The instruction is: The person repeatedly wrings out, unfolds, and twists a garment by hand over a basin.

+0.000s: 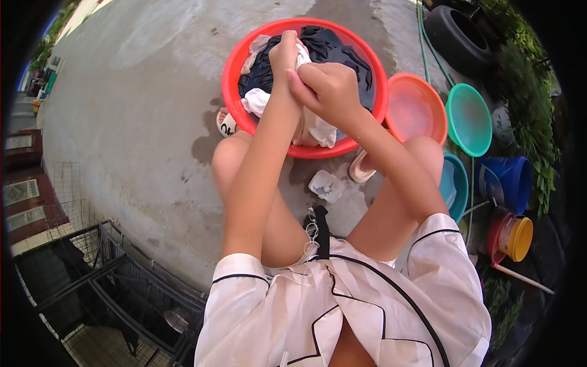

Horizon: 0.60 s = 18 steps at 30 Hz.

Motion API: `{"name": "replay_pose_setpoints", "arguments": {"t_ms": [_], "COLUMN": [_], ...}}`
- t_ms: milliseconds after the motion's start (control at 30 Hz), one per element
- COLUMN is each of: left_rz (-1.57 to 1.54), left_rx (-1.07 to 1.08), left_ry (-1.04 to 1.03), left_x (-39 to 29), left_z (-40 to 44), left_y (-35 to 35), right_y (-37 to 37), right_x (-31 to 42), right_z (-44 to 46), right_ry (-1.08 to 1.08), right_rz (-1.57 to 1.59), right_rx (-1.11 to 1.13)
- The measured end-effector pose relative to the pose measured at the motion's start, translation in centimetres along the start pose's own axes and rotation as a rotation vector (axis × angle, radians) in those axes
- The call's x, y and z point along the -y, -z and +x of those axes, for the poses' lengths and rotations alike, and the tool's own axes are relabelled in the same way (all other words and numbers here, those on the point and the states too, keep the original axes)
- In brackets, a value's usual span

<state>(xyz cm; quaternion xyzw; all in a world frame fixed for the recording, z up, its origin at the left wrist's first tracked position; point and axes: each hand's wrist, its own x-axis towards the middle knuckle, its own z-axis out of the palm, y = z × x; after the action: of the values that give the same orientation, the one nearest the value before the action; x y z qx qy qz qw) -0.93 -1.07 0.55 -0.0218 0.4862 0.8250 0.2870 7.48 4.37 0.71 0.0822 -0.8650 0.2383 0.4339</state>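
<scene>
My left hand (285, 54) and my right hand (330, 92) are closed close together above a large red basin (228, 79). Both grip a white cloth garment (303, 56), its lower part seeming to hang down below my right hand. Most of my fingers are hidden from this angle. Dark clothes (342, 52) fill much of the basin, in water at the right side. Another white piece of cloth (255, 101) lies near its left rim, left of my left forearm.
An orange basin (416, 104), a green basin (469, 119) and a teal basin (460, 183) stand at the right, near a blue bucket (507, 183) and a yellow bucket (520, 238). A small clear container (326, 186) sits between my feet. Behind are a hose (423, 43) and a tire (458, 37).
</scene>
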Motion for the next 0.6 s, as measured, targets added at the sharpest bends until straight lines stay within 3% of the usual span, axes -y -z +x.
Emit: {"name": "replay_pose_setpoints", "arguments": {"t_ms": [100, 133, 233, 300, 367, 433, 467, 567, 600], "left_rz": [-0.048, 0.064, 0.191, -0.152, -0.084, -0.031, -0.107, 0.219, 0.169], "left_rx": [-0.064, -0.049, -0.008, -0.009, -0.012, 0.051, 0.007, 0.013, 0.005], "left_ry": [-0.039, -0.007, -0.096, -0.107, -0.007, -0.063, -0.060, -0.123, -0.091], "left_x": [1.4, 1.0, 0.7, 0.1, 0.2, 0.5, 0.9, 2.1, 1.6], "left_z": [-2.5, -3.4, -2.8, -1.6, 1.4, -0.8, -1.8, -3.0, -2.8], "left_y": [-2.3, -2.9, -2.2, -1.4, 0.9, -0.1, -1.6, -2.7, -2.7], "right_y": [0.3, 0.2, 0.1, -0.2, -0.2, 0.4, 0.9, 0.5, 0.4], "right_x": [-2.3, -3.6, -3.5, -1.3, 0.1, -1.1, -1.7, -5.3, -4.7], "right_z": [1.2, 1.6, 1.6, 0.7, 0.1, 0.7, 1.4, 1.2, 1.0], "right_ry": [-0.476, -0.568, -0.610, -0.377, -0.214, -0.324, -0.534, -0.670, -0.629], "right_rz": [0.137, 0.210, 0.180, 0.123, 0.114, 0.289, 0.306, 0.342, 0.308], "right_rx": [-0.003, -0.063, -0.090, -0.057, 0.104, 0.106, 0.105, -0.051, -0.050]}}
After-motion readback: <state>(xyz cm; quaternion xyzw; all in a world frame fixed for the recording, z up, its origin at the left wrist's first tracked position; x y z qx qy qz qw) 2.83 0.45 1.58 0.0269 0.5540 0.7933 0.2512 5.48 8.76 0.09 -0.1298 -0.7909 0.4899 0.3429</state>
